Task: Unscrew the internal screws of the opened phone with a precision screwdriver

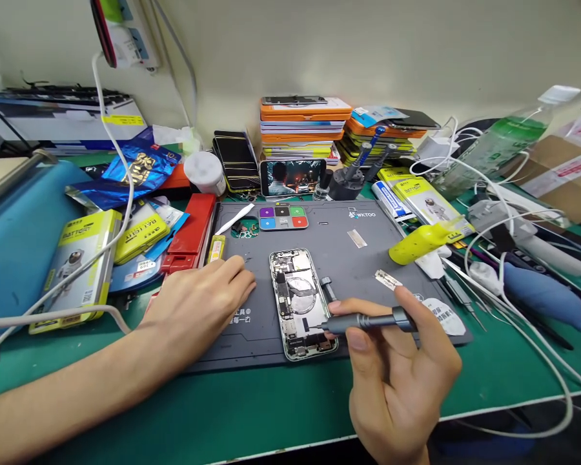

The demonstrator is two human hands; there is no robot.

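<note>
An opened phone (301,303) lies on the grey work mat (252,349), its circuit boards, round coil and inner parts exposed. My right hand (397,368) is closed around a dark screwdriver (368,321), held nearly level with its tip over the phone's lower part. Whether the tip touches the phone I cannot tell. My left hand (203,294) rests palm down on the mat, left of the phone, with curled fingers; the underside is hidden. Another dark, screwdriver-like tool (328,289) lies against the phone's right edge, partly behind my right fingers.
A coloured magnetic tray (283,217) and white pry stick (235,218) lie behind the phone. Rightward are a razor blade (387,279) and yellow bottle (416,244). A playing phone (293,177) leans at the back. Battery boxes (84,258) and cables crowd both sides.
</note>
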